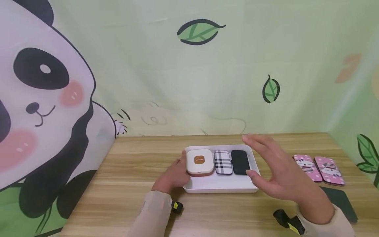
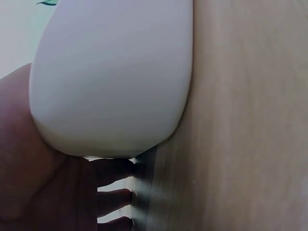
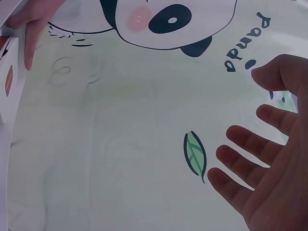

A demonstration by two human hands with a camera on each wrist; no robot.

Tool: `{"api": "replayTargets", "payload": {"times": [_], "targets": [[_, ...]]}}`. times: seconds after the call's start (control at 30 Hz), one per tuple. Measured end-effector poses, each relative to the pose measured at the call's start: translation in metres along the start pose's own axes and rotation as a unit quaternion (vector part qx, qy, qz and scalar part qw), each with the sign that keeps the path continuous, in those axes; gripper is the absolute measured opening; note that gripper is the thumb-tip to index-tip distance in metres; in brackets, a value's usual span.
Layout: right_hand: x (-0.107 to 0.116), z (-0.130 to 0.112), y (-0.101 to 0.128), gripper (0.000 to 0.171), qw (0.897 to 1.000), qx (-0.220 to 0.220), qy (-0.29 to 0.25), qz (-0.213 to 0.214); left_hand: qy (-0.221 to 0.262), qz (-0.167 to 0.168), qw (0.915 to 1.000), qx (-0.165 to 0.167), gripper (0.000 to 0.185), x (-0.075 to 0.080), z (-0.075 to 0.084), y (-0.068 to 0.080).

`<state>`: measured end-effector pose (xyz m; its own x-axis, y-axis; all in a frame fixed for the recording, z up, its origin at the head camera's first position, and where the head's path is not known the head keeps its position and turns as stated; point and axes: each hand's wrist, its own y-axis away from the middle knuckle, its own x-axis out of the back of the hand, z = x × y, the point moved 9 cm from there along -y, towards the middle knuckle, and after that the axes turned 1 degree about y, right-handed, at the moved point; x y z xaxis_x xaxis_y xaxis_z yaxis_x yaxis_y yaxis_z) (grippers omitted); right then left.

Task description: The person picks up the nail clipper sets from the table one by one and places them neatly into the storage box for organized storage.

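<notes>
A shallow white tray [image 1: 220,188] stands on the wooden table. My left hand [image 1: 173,176] grips it at the left end; up close, the tray's pale end wall [image 2: 115,82] fills much of the left wrist view, with fingers reaching down to the tabletop beside it. Inside lie a cream square box [image 1: 205,161] with a brown label and brown base, a black-and-white plaid case [image 1: 223,162] and a flat black case [image 1: 240,162]. My right hand [image 1: 281,171] hovers over the tray's right end, fingers spread and holding nothing, as the right wrist view also shows.
Two pink polka-dot cases [image 1: 307,167] with cartoon prints lie side by side at the right. A dark green flat piece [image 1: 340,202] lies nearer, partly behind the right wrist. A green printed backdrop [image 1: 148,65] with a panda hangs behind the table.
</notes>
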<state>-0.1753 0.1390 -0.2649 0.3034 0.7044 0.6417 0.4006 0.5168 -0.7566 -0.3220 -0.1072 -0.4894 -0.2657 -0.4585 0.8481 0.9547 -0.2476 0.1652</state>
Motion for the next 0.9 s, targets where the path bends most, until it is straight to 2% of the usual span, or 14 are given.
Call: {"api": "replayTargets", "payload": {"times": [0.3, 0.6, 0.77, 0.9], "targets": [[0.0, 0.006, 0.002, 0.067, 1.0, 0.003, 0.017, 0.006, 0.002, -0.003, 1.0, 0.002, 0.094, 0.0, 0.002, 0.001], [0.002, 0.014, -0.002, 0.065, 1.0, -0.001, -0.014, 0.026, -0.003, 0.002, 1.0, -0.005, 0.095, 0.002, 0.002, -0.002], [-0.003, 0.026, 0.005, 0.064, 0.999, -0.038, 0.014, -0.023, -0.005, 0.0, 1.0, -0.002, 0.097, -0.001, 0.0, -0.004], [-0.003, 0.037, 0.014, 0.076, 0.994, -0.074, 0.049, -0.07, -0.009, 0.0, 0.9999, -0.004, 0.098, -0.001, 0.0, -0.003]]}}
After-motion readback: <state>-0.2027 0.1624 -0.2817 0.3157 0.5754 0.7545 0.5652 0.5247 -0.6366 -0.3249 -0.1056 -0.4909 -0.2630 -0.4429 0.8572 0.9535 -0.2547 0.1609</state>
